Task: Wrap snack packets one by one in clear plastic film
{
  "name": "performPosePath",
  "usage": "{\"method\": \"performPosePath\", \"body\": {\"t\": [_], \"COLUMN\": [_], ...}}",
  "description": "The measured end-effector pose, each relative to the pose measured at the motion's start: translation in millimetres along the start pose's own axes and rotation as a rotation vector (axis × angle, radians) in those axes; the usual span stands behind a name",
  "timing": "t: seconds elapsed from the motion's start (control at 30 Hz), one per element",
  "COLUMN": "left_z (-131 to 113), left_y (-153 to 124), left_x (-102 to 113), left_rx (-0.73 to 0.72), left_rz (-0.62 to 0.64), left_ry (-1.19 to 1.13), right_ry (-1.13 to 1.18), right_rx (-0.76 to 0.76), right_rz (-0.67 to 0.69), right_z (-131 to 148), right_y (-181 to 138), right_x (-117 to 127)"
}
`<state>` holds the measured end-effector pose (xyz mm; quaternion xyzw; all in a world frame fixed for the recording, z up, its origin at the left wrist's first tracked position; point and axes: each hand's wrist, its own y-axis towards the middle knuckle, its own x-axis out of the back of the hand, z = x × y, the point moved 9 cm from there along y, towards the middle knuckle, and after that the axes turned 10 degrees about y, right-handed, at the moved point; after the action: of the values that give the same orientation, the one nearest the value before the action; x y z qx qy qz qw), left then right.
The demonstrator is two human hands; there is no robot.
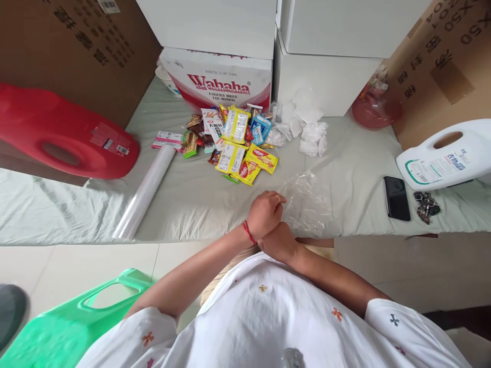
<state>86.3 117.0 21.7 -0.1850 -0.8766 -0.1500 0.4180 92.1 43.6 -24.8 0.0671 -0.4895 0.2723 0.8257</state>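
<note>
Fingers of the left hand (267, 212) curl inward, those of the right hand (279, 242) are hidden, so I cannot tell what either grips, and resting well seems to mean not dragging the plastic bag (310, 202) just beside them near the front edge of the surface (356, 217)

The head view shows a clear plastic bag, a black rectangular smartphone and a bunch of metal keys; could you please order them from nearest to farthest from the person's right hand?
1. Clear plastic bag: just beyond the right hand, slightly rightward.
2. Black rectangular smartphone: well to the right.
3. Bunch of metal keys: farther right, beside the smartphone.
</note>
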Motion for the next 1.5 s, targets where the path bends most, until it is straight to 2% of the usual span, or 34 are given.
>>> {"method": "performPosePath", "body": {"t": [0.13, 0.2, 0.33, 0.43, 0.5, 0.57, 0.67, 0.77, 0.83, 0.93, 1.03, 1.1, 1.17, 1.23, 1.3, 1.4, 1.5], "left_z": [62, 77, 69, 57, 58, 68, 94, 118, 126, 119, 94, 70, 44, 23, 14, 17, 22], "left_y": [28, 34, 42, 50, 59, 67, 69, 56, 42, 22, 12, 15, 18, 18, 25, 36, 34], "left_x": [0, -4, -24, -38, -39, -31, -8, 13, 20, 31, 41, 36, 21, 7, -1, -9, -18], "left_rx": [0.322, 0.387, 0.308, 0.248, 0.246, 0.267, 0.339, 0.443, 0.493, 0.479, 0.288, 0.041, -0.248, -0.433, -0.402, -0.177, -0.067], "left_rz": [-0.087, -0.076, -0.006, 0.010, 0.014, 0.000, -0.084, -0.197, -0.250, -0.373, -0.454, -0.369, -0.195, -0.024, 0.065, 0.114, 0.159], "left_ry": [-0.014, 0.065, 0.189, 0.178, 0.126, 0.088, 0.054, 0.070, 0.112, 0.221, 0.411, 0.514, 0.550, 0.539, 0.528, 0.516, 0.508], "right_ry": [-0.017, -0.019, -0.008, 0.004, 0.019, 0.032, 0.033, 0.022, 0.020, 0.023, 0.015, 0.008, 0.001, -0.005, -0.009, -0.012, -0.009], "right_rx": [0.018, 0.019, 0.004, 0.004, 0.011, 0.015, 0.001, -0.021, -0.025, -0.012, -0.003, 0.000, 0.005, 0.000, -0.013, 0.009, 0.084], "right_rz": [-0.016, -0.033, -0.049, -0.058, -0.080, -0.122, -0.186, -0.198, -0.183, -0.154, -0.136, -0.124, -0.107, -0.087, -0.067, -0.039, -0.002], "right_z": [1, -2, -12, -17, -20, -22, -27, -26, -22, -13, -8, -7, -6, -6, -5, 1, 9], "right_y": [-10, -12, -14, -16, -17, -19, -18, -10, -3, 6, 10, 10, 10, 9, 9, 9, 9], "right_x": [8, 8, 1, -3, -2, 1, 6, 6, 4, -1, -5, -7, -8, -9, -10, -13, -21]}}
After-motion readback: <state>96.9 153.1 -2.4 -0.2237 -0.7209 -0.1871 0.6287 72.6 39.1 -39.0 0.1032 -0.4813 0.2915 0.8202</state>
